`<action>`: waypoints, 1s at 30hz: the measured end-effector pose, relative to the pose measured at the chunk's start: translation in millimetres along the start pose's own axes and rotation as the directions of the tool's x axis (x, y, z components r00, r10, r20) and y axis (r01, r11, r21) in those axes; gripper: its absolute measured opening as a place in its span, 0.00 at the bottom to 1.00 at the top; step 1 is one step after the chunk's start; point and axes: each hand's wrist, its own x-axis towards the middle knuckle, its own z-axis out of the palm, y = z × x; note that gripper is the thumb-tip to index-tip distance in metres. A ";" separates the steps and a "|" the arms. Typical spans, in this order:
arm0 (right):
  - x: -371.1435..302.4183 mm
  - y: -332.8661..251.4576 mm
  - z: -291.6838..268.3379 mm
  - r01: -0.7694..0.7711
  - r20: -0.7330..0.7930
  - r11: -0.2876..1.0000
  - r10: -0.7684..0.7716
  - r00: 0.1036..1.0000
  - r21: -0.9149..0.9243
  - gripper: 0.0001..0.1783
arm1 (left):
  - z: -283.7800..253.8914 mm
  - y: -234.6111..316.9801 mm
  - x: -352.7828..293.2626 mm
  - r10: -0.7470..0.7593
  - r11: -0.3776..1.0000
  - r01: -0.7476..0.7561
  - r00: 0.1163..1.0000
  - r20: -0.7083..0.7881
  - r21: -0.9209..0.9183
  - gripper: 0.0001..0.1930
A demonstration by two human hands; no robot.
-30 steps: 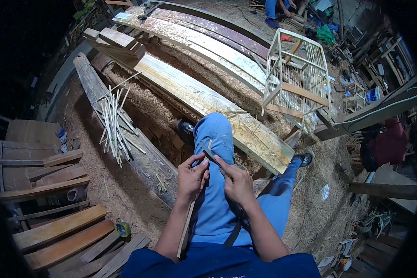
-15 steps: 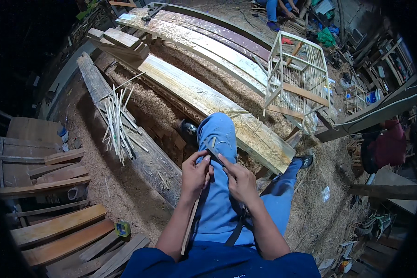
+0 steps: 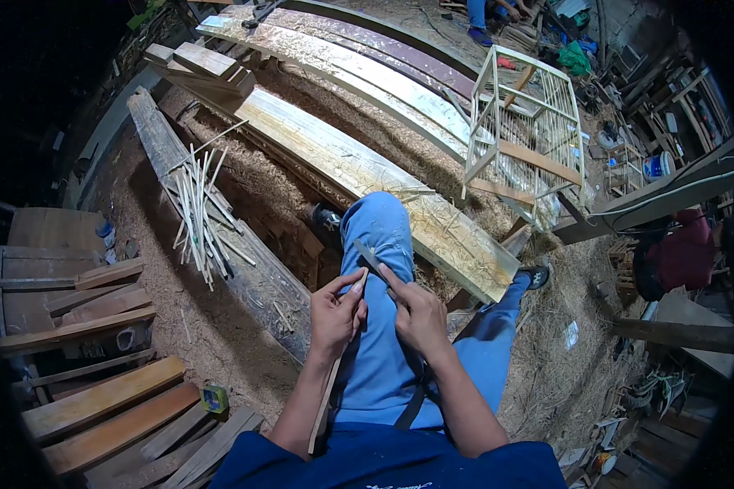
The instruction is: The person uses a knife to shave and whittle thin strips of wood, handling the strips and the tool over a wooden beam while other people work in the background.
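Note:
My left hand [image 3: 337, 314] pinches a thin, pale wooden strip [image 3: 325, 401], which runs back beneath the wrist toward my shirt. Its upper tip shows just past the fingertips, above my blue-trousered thigh [image 3: 377, 224]. In my right hand [image 3: 421, 314] is a knife; its narrow dark blade [image 3: 367, 254] points up and left, with the index finger stretched along it. The blade lies close beside the strip's tip; whether they touch I cannot tell. The knife's grip is hidden in the palm. A dark narrow band [image 3: 413, 405] passes below my right forearm.
Several thin sticks [image 3: 200, 213] lie piled on a weathered plank [image 3: 263, 285] to the left. A thick board [image 3: 334, 147] with shavings crosses ahead. A slatted wooden cage [image 3: 523, 134] stands far right. Planks [image 3: 106, 407] lie left; another person's leg [image 3: 479, 18] shows at the back.
The strip has drawn back toward me with my left hand, so less of its tip shows past the fingers. The blade no longer crosses over it. The view has shifted slightly.

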 end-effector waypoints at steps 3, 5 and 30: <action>2.3 -1.0 -0.5 -0.011 -0.023 1.000 0.011 1.000 -0.002 0.34 | 0.2 2.7 -13.4 -0.031 0.999 0.031 1.000 -0.006 0.021 0.14; 3.2 -4.1 -3.9 -0.055 -0.049 0.998 0.057 0.997 0.042 0.33 | 3.7 5.8 -24.9 -0.042 0.996 0.043 0.999 -0.008 0.076 0.14; 1.5 -5.6 -6.0 -0.094 -0.003 0.995 0.094 0.996 0.010 0.31 | 8.7 3.6 -37.7 -0.022 0.995 0.024 1.000 -0.020 0.100 0.14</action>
